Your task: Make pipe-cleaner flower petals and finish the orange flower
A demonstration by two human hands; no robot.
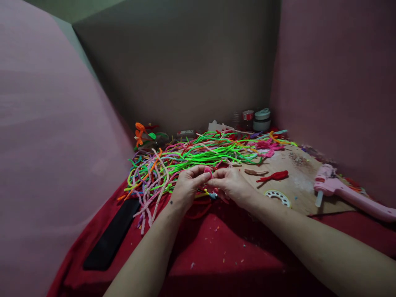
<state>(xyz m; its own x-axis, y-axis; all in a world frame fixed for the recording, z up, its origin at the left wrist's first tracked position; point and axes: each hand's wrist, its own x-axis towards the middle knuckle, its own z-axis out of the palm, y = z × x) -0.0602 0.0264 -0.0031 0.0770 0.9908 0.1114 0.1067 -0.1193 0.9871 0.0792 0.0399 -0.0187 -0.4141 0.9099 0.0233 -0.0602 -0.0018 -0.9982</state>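
Both my hands meet in front of a large heap of coloured pipe cleaners (204, 156). My left hand (190, 183) pinches a pink pipe cleaner (208, 170), which curves up in a small loop between thumb and forefinger. My right hand (232, 183) is closed at the same pink piece, its fingertips touching it from the right. Part of the pipe cleaner is hidden behind the fingers. Just below the hands lies a tool with a yellow handle and a grey end (213, 196), mostly covered.
On the right, a pink glue gun (343, 187) rests on a tan board (305, 169), near a white ring with holes (278, 197) and a red twisted piece (274, 177). A black flat object (113, 235) lies left. An orange flower (140, 133) and a lidded container (262, 119) stand behind.
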